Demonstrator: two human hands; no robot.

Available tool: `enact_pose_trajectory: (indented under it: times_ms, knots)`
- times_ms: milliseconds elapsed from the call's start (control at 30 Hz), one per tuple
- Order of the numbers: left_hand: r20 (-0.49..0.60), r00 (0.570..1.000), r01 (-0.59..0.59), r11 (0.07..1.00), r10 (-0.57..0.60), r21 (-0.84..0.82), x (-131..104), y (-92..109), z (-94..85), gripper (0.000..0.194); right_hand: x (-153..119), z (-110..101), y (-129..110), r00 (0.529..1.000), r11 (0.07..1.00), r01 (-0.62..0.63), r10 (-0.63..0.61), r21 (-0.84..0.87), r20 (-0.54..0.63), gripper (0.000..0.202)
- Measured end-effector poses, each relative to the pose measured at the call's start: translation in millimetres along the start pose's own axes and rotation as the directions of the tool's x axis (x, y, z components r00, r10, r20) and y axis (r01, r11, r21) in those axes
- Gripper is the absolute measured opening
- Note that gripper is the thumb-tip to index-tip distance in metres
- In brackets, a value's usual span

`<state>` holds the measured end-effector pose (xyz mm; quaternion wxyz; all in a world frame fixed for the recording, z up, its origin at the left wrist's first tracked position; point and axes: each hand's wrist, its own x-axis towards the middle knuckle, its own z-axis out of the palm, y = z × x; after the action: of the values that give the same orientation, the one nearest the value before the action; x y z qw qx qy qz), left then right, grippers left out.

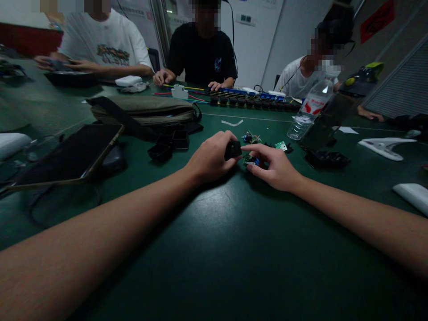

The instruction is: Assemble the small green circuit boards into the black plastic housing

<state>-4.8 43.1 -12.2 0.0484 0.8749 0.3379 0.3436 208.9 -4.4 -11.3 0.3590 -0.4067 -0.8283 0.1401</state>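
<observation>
My left hand [212, 156] is closed around a small black plastic housing [233, 150] just above the green table. Right beside it, my right hand [276, 165] pinches a small green circuit board [249, 159] with a blue component; the thumb rests at the board's lower edge. The index fingertip of that hand reaches to the housing's right side, and whether it presses on it I cannot tell. Behind the fingers lie a cluster of small wired parts [251, 137] and another green circuit board [281, 146].
Left of my hands are open black boxes [170, 145], an olive bag [143, 109] and a tilted phone [70, 154]. To the right stand a water bottle [310, 107] and a dark bottle [341, 109], near a white clamp [388, 147]. Several people sit across the table [214, 249].
</observation>
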Motion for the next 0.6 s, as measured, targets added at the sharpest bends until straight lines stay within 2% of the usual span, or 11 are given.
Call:
enact_pose_trajectory:
  times_ms: [267, 600]
  knots:
    - [-0.059, 0.997, -0.039, 0.998, 0.041, 0.042, 1.0, -2.9, 1.9, 0.031, 0.4, -0.3, 0.3, 1.0, 0.999, -0.027, 0.027, 0.019, -0.002, 0.038]
    - [-0.019, 0.999, -0.033, 0.997, 0.035, 0.065, 0.9, -5.3, 1.9, 0.043, 1.3, 0.5, 0.6, 0.999, 0.999, -0.052, 0.052, 0.009, -0.012, 0.034]
